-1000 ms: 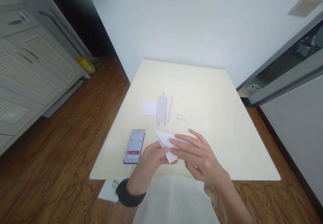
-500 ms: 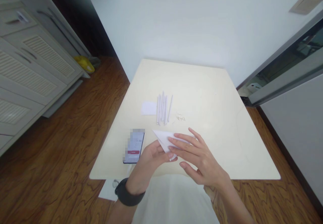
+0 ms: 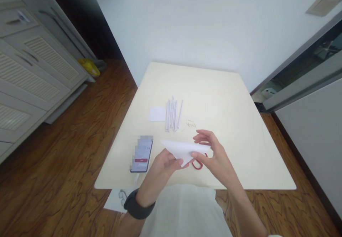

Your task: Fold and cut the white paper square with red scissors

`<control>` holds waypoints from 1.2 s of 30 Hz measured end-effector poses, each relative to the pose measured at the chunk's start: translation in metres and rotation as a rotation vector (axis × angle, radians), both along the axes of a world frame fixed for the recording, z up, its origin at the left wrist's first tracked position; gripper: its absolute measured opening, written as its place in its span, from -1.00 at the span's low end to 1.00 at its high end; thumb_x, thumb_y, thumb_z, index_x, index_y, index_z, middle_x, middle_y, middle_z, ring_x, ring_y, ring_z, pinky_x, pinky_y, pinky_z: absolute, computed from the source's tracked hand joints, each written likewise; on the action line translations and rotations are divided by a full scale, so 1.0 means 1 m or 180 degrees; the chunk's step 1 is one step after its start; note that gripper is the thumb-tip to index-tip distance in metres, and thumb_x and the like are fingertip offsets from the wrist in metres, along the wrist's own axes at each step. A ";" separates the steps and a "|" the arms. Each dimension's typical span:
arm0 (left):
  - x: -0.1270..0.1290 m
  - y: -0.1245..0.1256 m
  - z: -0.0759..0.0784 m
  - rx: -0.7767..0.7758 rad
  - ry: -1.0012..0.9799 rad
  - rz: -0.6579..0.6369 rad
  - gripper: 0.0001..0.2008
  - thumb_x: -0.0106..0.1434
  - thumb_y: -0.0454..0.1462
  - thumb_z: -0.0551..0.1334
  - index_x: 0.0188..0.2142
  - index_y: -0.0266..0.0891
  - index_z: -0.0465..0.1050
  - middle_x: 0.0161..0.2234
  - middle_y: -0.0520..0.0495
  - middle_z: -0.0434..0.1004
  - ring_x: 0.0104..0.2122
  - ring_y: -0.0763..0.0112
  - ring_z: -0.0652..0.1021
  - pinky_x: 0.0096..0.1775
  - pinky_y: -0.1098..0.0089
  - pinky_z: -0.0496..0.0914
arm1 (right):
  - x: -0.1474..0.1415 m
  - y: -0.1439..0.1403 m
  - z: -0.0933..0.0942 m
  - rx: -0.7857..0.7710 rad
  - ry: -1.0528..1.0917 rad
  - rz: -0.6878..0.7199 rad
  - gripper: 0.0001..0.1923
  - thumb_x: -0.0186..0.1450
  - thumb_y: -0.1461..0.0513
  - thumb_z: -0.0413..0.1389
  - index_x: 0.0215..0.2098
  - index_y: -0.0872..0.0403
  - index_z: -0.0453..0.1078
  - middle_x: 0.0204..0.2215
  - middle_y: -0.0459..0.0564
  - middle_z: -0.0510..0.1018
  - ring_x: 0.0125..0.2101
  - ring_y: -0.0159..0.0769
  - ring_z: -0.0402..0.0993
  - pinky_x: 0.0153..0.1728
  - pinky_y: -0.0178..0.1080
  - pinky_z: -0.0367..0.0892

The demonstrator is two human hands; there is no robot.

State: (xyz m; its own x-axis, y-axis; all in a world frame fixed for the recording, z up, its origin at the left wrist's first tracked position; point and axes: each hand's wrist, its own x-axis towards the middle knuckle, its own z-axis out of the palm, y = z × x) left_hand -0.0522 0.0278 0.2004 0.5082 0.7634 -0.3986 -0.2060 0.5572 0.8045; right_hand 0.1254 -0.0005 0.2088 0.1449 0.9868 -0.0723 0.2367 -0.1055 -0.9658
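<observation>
Between my hands is a folded triangle of white paper (image 3: 181, 148), held above the table near its front edge. My left hand (image 3: 166, 164) pinches its lower tip between thumb and fingers. My right hand (image 3: 212, 151) has its thumb on the near face of the paper at the right, with the other fingers curled behind the top edge; their contact is partly hidden. Under the paper and right hand lies a red loop (image 3: 197, 164) that looks like a scissors handle, the rest of it covered.
On the white table (image 3: 256, 151) lie several thin rolled paper sticks (image 3: 171, 115), a white paper square (image 3: 157, 114) and small paper scraps (image 3: 191, 124). A phone (image 3: 142, 155) with a cable is at the left. A wall borders the table's far edge.
My right hand has turned from lying flat across the paper to gripping its right side with the thumb in front. The red loop has come into view below.
</observation>
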 end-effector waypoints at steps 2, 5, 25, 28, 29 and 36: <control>0.000 0.000 0.001 0.0051 0.0000 0.0028 -0.51 0.18 -0.34 0.30 0.12 -0.25 0.32 0.03 -0.18 0.52 -0.07 0.18 0.55 -0.03 0.25 0.43 | -0.002 0.000 -0.003 -0.0097 0.0279 0.0014 -0.51 0.13 0.12 0.26 -0.01 -0.05 0.23 -0.21 -0.02 0.48 -0.21 -0.21 0.46 -0.24 -0.17 0.43; 0.000 0.000 0.002 0.0124 0.0035 0.0052 -0.48 0.19 -0.33 0.29 0.15 -0.21 0.28 0.09 -0.18 0.46 -0.03 0.17 0.52 0.00 0.23 0.41 | -0.009 -0.003 -0.009 -0.0290 0.0710 0.0035 -0.61 0.16 0.06 0.22 -0.11 -0.02 0.25 -0.24 -0.01 0.52 -0.28 -0.25 0.50 -0.35 -0.26 0.44; 0.000 -0.003 0.006 0.0069 -0.0035 -0.0130 -0.45 0.23 -0.30 0.26 0.19 -0.08 0.20 0.20 -0.13 0.31 -0.04 0.17 0.54 -0.02 0.21 0.46 | -0.031 -0.002 -0.008 -0.0982 0.1128 -0.0272 -0.79 0.11 0.23 0.24 -0.26 0.11 0.49 -0.45 -0.06 0.58 -0.39 -0.26 0.47 -0.47 -0.30 0.31; 0.000 -0.002 0.007 0.0038 -0.0057 -0.0162 -0.51 0.23 -0.31 0.26 0.15 -0.12 0.25 0.21 -0.13 0.29 -0.03 0.17 0.53 -0.01 0.20 0.47 | -0.031 -0.002 -0.009 -0.0955 0.1139 -0.0304 -0.79 0.11 0.23 0.24 -0.27 0.11 0.48 -0.43 -0.06 0.57 -0.41 -0.29 0.44 -0.49 -0.31 0.27; 0.000 -0.002 0.007 0.0032 -0.0063 -0.0181 -0.52 0.23 -0.31 0.26 0.14 -0.13 0.26 0.21 -0.13 0.28 -0.03 0.18 0.53 -0.01 0.20 0.46 | -0.031 -0.002 -0.009 -0.0945 0.1142 -0.0314 -0.79 0.11 0.23 0.24 -0.27 0.12 0.47 -0.42 -0.05 0.57 -0.41 -0.30 0.43 -0.50 -0.31 0.26; 0.000 -0.002 0.005 0.0048 -0.0072 -0.0205 -0.51 0.24 -0.33 0.25 0.15 -0.12 0.24 0.23 -0.12 0.26 -0.01 0.17 0.52 0.01 0.18 0.46 | -0.031 -0.003 -0.015 -0.0876 0.1162 -0.0287 -0.80 0.11 0.22 0.24 -0.28 0.12 0.46 -0.41 -0.08 0.50 -0.44 -0.35 0.35 -0.51 -0.33 0.20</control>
State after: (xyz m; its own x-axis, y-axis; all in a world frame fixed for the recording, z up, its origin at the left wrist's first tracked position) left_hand -0.0523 0.0254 0.2052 0.5651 0.7347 -0.3752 -0.1884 0.5577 0.8084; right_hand 0.0943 -0.0031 0.1936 0.1456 0.9084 -0.3919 -0.1354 -0.3741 -0.9175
